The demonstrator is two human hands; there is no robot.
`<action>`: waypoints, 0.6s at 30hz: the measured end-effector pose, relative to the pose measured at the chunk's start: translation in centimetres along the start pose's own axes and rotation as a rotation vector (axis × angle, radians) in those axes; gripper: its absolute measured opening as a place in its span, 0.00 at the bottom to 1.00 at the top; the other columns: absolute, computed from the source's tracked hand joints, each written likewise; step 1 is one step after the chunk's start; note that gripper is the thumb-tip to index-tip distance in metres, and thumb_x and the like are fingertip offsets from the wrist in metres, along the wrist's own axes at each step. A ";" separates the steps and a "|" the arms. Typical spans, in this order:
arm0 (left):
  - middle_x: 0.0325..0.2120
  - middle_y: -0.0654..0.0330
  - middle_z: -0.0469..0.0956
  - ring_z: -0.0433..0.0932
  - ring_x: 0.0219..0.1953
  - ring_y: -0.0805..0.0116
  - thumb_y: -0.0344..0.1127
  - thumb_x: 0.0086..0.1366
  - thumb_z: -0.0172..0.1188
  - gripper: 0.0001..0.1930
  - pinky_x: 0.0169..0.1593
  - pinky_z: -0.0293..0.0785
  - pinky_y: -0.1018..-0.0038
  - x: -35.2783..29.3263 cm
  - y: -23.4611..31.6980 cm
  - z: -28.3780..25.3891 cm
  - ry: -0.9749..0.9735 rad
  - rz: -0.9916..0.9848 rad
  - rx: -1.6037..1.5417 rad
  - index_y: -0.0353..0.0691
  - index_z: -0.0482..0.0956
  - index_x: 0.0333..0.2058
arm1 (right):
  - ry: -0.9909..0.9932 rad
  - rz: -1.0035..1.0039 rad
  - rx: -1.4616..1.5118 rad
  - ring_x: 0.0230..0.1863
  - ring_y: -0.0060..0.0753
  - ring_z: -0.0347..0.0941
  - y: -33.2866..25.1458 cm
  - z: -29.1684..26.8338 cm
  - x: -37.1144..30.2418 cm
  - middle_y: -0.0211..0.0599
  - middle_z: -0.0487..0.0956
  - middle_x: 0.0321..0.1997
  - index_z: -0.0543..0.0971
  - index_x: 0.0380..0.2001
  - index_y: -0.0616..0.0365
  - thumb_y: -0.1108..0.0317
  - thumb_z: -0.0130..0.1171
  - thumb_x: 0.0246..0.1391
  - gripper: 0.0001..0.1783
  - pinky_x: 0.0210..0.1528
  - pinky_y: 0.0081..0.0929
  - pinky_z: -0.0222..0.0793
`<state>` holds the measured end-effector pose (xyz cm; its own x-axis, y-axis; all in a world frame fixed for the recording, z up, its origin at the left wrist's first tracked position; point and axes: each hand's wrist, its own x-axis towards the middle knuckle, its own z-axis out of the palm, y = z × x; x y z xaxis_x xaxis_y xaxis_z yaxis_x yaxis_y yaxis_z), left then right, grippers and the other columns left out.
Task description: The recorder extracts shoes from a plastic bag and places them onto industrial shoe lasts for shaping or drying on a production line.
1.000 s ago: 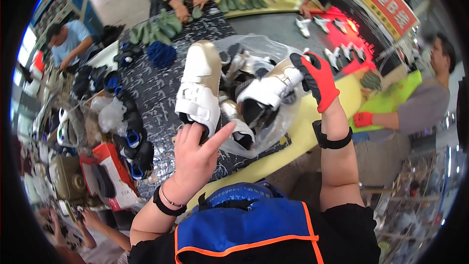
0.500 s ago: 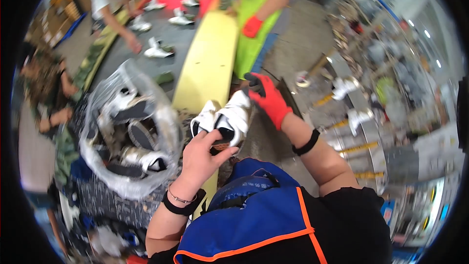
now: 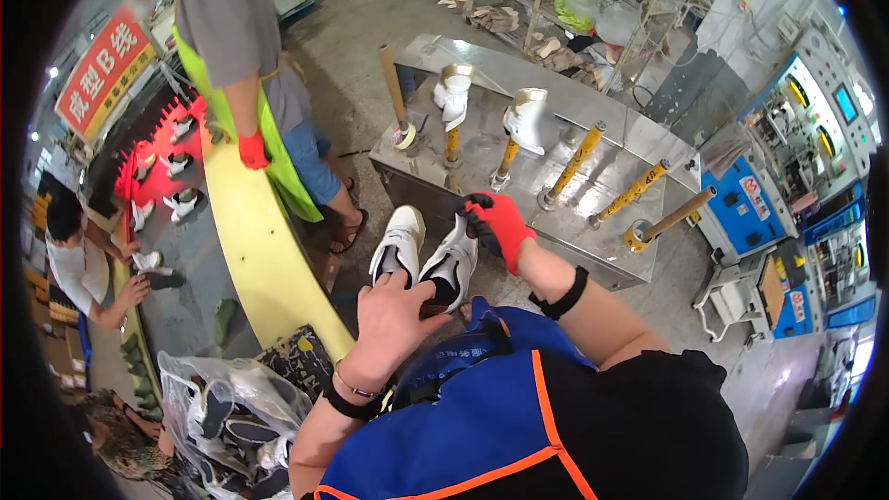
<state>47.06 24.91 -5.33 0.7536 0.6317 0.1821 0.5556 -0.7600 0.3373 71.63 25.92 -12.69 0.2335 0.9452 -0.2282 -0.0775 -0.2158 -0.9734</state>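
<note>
A pair of white shoes with dark linings is held together in front of my apron. My bare left hand (image 3: 393,326) is closed on them at the heel ends, its fingers in the openings of the left shoe (image 3: 402,233) and the right shoe (image 3: 457,257). My right hand (image 3: 500,230) wears a red glove with dark fingertips. Those fingertips are closed on the upper side of the right shoe, near its toe. Beyond, on a metal bench (image 3: 583,245), one white shoe (image 3: 452,97) and another white shoe (image 3: 526,118) sit on upright posts.
More posts (image 3: 574,165) rise from the bench. To the left runs a conveyor with a yellow edge (image 3: 269,250), carrying shoes. A clear plastic bag (image 3: 176,375) of shoes lies at the lower left. A person in a lime apron (image 3: 287,162) stands beside the conveyor. Machines (image 3: 787,157) line the right.
My view has swung right, from the conveyor and bag toward the metal bench. The shoes stay in my left hand. My right hand has closed from an open pose onto the right shoe.
</note>
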 end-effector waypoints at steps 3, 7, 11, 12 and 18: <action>0.24 0.59 0.71 0.76 0.32 0.55 0.50 0.43 0.73 0.18 0.32 0.69 0.61 2.8 0.6 1.9 -0.041 0.007 -0.087 0.48 0.79 0.30 | -0.068 -0.089 -0.072 0.45 0.33 0.75 1.7 -2.6 -0.8 0.40 0.78 0.44 0.69 0.58 0.60 0.63 0.59 0.55 0.28 0.46 0.28 0.72; 0.26 0.58 0.72 0.76 0.35 0.56 0.50 0.44 0.72 0.18 0.34 0.70 0.61 6.0 2.2 3.0 -0.163 -0.030 -0.091 0.49 0.78 0.29 | -0.073 -0.318 -0.784 0.64 0.51 0.63 0.3 -3.4 -4.7 0.56 0.64 0.64 0.47 0.70 0.58 0.46 0.71 0.38 0.63 0.63 0.39 0.61; 0.32 0.59 0.72 0.73 0.40 0.58 0.50 0.45 0.71 0.17 0.39 0.66 0.58 7.2 4.9 4.6 -0.220 0.125 0.253 0.53 0.79 0.32 | 0.023 -0.070 -1.042 0.61 0.52 0.64 -1.2 -3.3 -6.0 0.53 0.65 0.61 0.50 0.69 0.59 0.51 0.68 0.42 0.56 0.61 0.42 0.62; 0.32 0.59 0.72 0.73 0.40 0.58 0.50 0.46 0.71 0.16 0.39 0.66 0.58 7.5 5.2 5.2 -0.228 0.195 0.301 0.54 0.79 0.32 | 0.080 -0.140 -0.933 0.60 0.54 0.65 0.2 -4.1 -6.0 0.54 0.67 0.59 0.51 0.69 0.58 0.52 0.67 0.43 0.54 0.61 0.42 0.63; 0.29 0.59 0.69 0.72 0.34 0.56 0.32 0.47 0.68 0.32 0.37 0.67 0.62 9.3 3.0 6.0 -0.216 0.370 0.015 0.59 0.75 0.55 | 0.250 -0.153 -0.230 0.39 0.28 0.78 1.9 -16.7 -7.0 0.39 0.81 0.36 0.80 0.41 0.57 0.61 0.67 0.47 0.18 0.42 0.28 0.74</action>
<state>57.90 27.58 -8.19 0.9585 0.2705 0.0900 0.2376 -0.9325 0.2721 86.06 14.78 -13.37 0.4572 0.8879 -0.0508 0.1897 -0.1531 -0.9698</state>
